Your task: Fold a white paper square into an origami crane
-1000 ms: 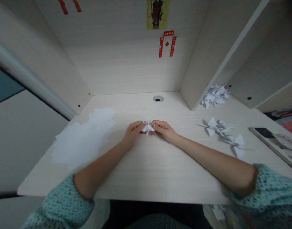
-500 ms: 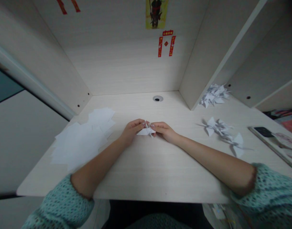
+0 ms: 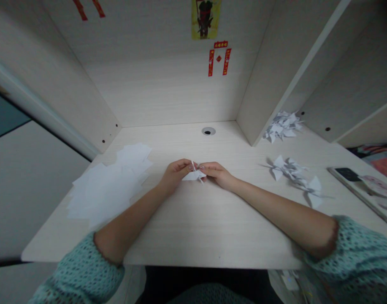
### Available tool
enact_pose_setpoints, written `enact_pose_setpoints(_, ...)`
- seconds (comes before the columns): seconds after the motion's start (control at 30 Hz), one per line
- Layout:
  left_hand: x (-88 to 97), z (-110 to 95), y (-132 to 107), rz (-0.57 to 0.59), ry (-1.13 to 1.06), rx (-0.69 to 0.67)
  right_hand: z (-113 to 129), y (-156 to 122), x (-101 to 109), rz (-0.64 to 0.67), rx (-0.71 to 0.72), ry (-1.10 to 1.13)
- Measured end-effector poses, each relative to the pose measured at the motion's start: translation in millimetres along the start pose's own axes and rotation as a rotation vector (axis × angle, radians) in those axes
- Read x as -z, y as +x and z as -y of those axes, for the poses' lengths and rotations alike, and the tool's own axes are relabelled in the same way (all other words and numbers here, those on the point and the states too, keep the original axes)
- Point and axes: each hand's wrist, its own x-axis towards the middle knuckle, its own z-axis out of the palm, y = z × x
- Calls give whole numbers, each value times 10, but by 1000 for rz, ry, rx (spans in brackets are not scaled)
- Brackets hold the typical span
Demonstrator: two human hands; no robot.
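Between my two hands, over the middle of the desk, is a small white origami crane [image 3: 193,175] with a thin pointed strip sticking up. My left hand [image 3: 177,173] pinches it from the left, thumb and fingers closed on the paper. From the right, my right hand [image 3: 217,172] grips its other side with thumb and fingertips. The fingertips of both hands nearly meet and hide part of the folds. To the right lie several folded paper cranes [image 3: 291,173], wings spread, in a loose row.
Loose white paper sheets [image 3: 101,188] lie spread on the left of the desk. A heap of folded white paper [image 3: 283,126] sits behind the upright divider [image 3: 269,84] at the back right. A phone [image 3: 364,190] lies at the right. A round cable hole [image 3: 208,131] is near the back wall.
Both hands stay in nearly the same place, still pinching the crane. Its visible folds have shifted very slightly between the fingers. The whole view has moved a little.
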Motion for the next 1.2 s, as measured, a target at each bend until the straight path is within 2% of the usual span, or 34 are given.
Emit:
enact_pose_setpoints(0.1,-13,13,6,-1,28,7,-18,6,-5,-15,-8,2)
enact_pose_setpoints(0.17,-8,27,21,-57,38,8,-27,13,-12,-60,24,5)
enact_pose_setpoints(0.3,10,37,44,-219,44,-39,-49,26,-11,-307,137,-6)
enact_pose_setpoints(0.37,5,29,41,-263,43,-50,-61,26,3,-377,181,-99)
enact_pose_setpoints(0.57,-21,31,24,-298,32,-84,1,-19,3,-442,317,-495)
enact_pose_setpoints(0.7,-17,45,16,-315,87,-148,115,-92,-60,-469,435,-577)
enact_pose_setpoints(0.8,-16,38,5,-326,131,-198,174,-141,-109,-589,476,-638)
enact_pose_setpoints(0.83,-16,36,2,-338,143,-214,180,-149,-121,-610,452,-619)
enact_pose_setpoints(0.9,-13,35,-4,-373,180,-244,170,-148,-136,-571,331,-534)
enact_pose_setpoints(1.03,0,48,-17,-418,334,-297,99,-91,-138,-341,56,-273)
enact_pose_setpoints(1.1,1,51,-31,-420,434,-324,72,-62,-131,-264,26,-181)
enact_pose_setpoints(1.2,-13,41,-55,-431,545,-345,58,-42,-120,-237,20,-109)
